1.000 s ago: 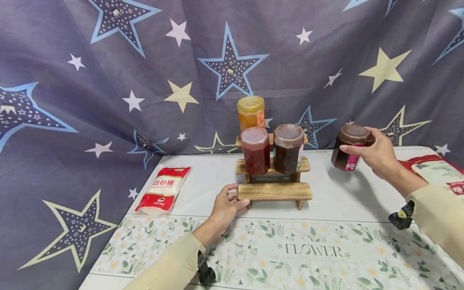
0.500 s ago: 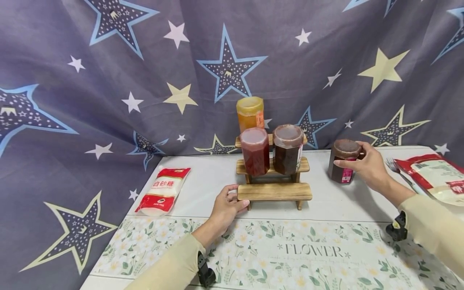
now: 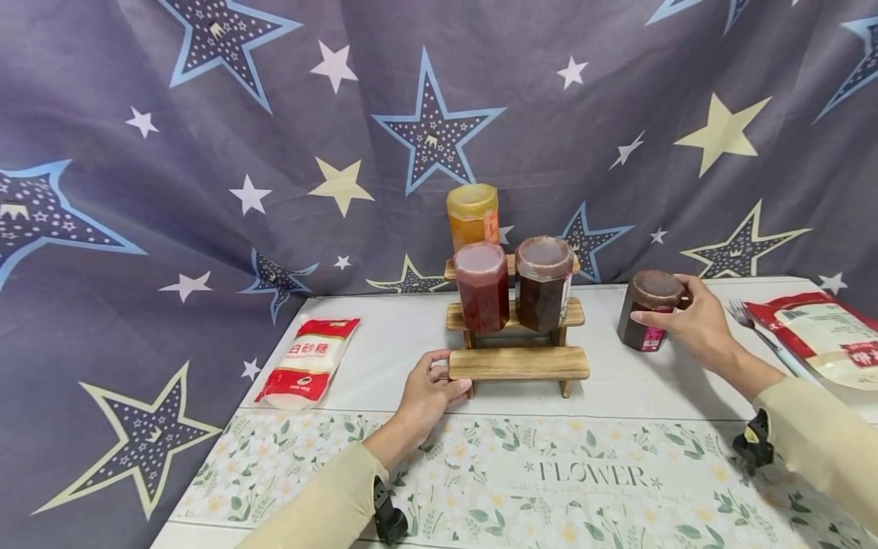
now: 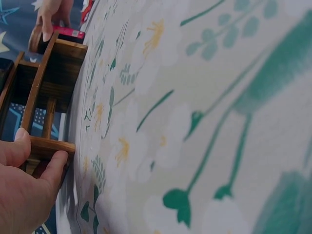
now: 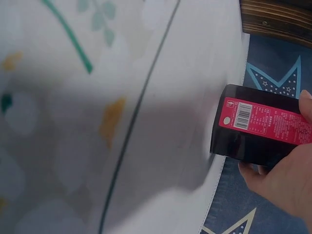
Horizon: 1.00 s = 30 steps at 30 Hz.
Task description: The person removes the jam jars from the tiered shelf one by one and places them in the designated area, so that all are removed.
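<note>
Head view: beyond a floral cloth (image 3: 480,488), the lowest step of a wooden rack (image 3: 519,364) is gripped at its left end by the left hand (image 3: 421,396). Packaged goods flank it: a packet (image 3: 309,362) at left, a bag (image 3: 823,328) at right beside a fork (image 3: 754,324). Between rack and fork, a dark faceted jar (image 3: 645,301), brown-lidded and magenta-labelled with a barcode, is clasped roughly upright by the right hand (image 3: 700,324); whether the table (image 3: 398,328) is touched cannot be told. The top step is partly blocked by a red jar (image 3: 482,290) and a brown jar (image 3: 543,286), as is an orange jar's (image 3: 473,221) base; behind, a starred curtain (image 3: 521,46) is hung.
</note>
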Tool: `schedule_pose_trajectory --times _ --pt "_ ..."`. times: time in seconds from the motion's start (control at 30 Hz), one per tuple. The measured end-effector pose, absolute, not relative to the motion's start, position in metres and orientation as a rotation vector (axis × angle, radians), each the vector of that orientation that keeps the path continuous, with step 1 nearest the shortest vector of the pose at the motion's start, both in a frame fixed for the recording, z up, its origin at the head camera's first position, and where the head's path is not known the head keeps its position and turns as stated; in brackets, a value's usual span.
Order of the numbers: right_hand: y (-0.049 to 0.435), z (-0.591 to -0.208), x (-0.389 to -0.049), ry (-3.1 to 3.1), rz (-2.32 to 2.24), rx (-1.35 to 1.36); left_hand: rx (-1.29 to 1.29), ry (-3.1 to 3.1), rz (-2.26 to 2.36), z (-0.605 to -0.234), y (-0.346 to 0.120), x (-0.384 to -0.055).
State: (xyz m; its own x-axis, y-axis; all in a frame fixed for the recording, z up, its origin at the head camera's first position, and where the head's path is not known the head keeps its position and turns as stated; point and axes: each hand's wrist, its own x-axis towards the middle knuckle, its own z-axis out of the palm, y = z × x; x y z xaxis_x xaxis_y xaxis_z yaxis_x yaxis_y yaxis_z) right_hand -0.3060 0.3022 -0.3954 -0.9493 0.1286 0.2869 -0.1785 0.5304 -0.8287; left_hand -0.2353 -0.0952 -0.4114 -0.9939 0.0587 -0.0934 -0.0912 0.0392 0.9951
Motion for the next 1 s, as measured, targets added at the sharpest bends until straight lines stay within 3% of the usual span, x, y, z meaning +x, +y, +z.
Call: schedule_pose_trajectory --times 0.43,1.0 --pt "0.301 -0.388 -0.306 -2.464 1.4 0.09 -0.042 2.168 2.116 -0.41 -0.096 -0.234" --pt "0.273 -0.281 -0.305 -2.39 1.454 0.2 -0.044 2.149 2.134 -0.413 -0.096 -0.235"
